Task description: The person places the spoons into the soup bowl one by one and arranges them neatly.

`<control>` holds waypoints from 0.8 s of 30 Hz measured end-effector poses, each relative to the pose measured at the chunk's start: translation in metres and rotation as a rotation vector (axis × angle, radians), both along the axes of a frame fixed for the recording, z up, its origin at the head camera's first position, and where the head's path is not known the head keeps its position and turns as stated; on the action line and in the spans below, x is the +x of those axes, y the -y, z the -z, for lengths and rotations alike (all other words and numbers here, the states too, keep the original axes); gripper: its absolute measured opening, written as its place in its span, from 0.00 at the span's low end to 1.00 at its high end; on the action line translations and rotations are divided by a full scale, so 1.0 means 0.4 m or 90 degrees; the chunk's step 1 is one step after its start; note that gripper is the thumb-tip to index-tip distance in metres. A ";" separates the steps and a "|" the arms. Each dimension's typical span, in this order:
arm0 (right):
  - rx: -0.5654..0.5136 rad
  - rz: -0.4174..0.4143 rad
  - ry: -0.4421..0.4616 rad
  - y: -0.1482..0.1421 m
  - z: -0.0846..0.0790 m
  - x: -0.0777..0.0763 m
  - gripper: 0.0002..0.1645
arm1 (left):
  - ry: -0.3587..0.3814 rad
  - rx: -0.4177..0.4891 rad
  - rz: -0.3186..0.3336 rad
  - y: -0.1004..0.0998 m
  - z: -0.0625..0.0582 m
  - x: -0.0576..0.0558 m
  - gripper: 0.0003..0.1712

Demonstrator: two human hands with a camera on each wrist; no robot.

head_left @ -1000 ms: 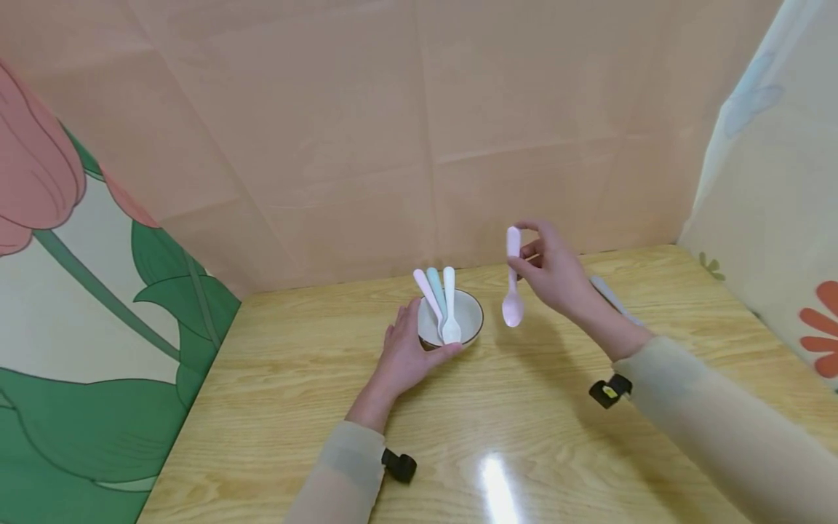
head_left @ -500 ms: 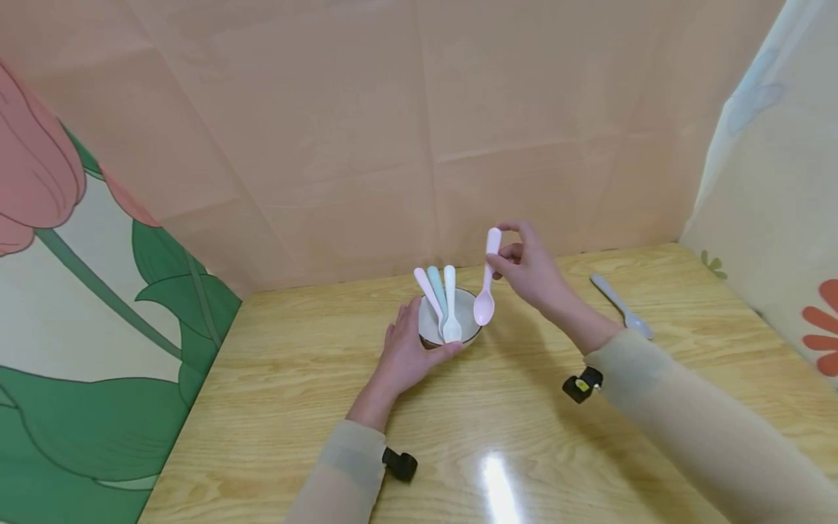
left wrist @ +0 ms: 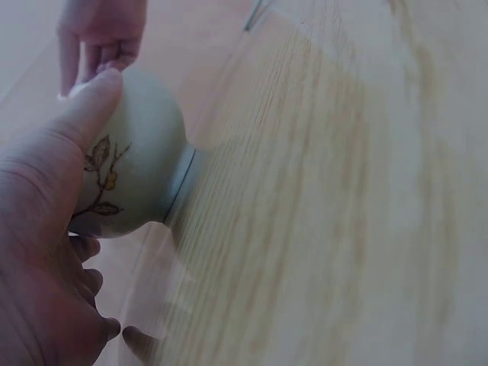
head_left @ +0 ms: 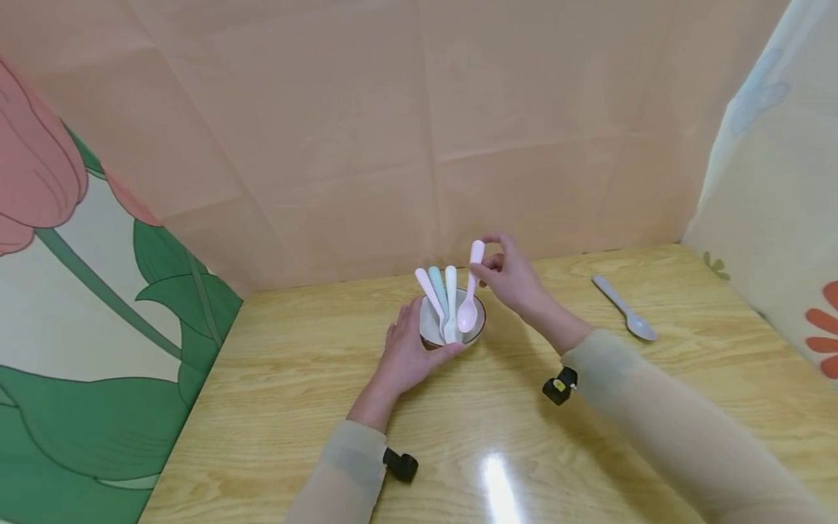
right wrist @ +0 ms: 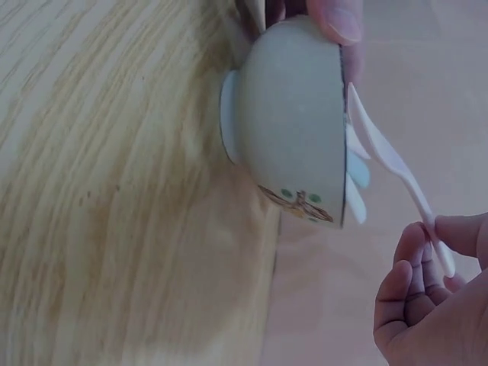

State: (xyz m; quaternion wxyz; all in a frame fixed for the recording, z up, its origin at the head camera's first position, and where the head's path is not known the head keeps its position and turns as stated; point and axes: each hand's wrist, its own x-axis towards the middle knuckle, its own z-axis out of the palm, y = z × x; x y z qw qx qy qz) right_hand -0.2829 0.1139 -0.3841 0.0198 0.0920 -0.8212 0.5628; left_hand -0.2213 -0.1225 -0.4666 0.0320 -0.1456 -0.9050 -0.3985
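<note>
Between our right thumb and fingertips we pinch the top end of the pink spoon [head_left: 470,295], so our right hand [head_left: 507,275] is closed lightly on the handle and nothing else. The spoon hangs almost upright with its scoop inside the bowl [head_left: 480,326], beside three other spoons [head_left: 440,300] that lean on the far rim: one pink, one pale blue, one white. In the right wrist view the pink spoon [right wrist: 396,171] slopes from our fingers [right wrist: 438,236] across the bowl's rim [right wrist: 341,137].

We judge the spoon to be light, stiff plastic, smooth and a little slippery, so a two-finger pinch high on the handle suits it; a firmer hold would add little.

Our left hand [head_left: 406,354] cups the near side of the bowl, thumb along the front and fingers curved round the left wall. The left wrist view shows the thumb [left wrist: 84,114] pressed against the pale glazed wall with its painted sprig [left wrist: 103,179]. The bowl looks ceramic to us, heavier and breakable, and is best steadied by the wall as now.

Further out, a grey spoon [head_left: 625,308] lies alone on the wooden table [head_left: 589,451], well to the right.
</note>
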 end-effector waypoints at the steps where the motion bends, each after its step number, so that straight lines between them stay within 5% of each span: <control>1: -0.001 -0.002 0.005 0.003 0.004 -0.001 0.35 | -0.001 0.000 0.000 0.000 -0.001 0.001 0.65; 24: 0.056 -0.011 0.051 0.033 0.070 -0.014 0.30 | 0.008 0.009 0.014 -0.006 -0.005 0.005 0.65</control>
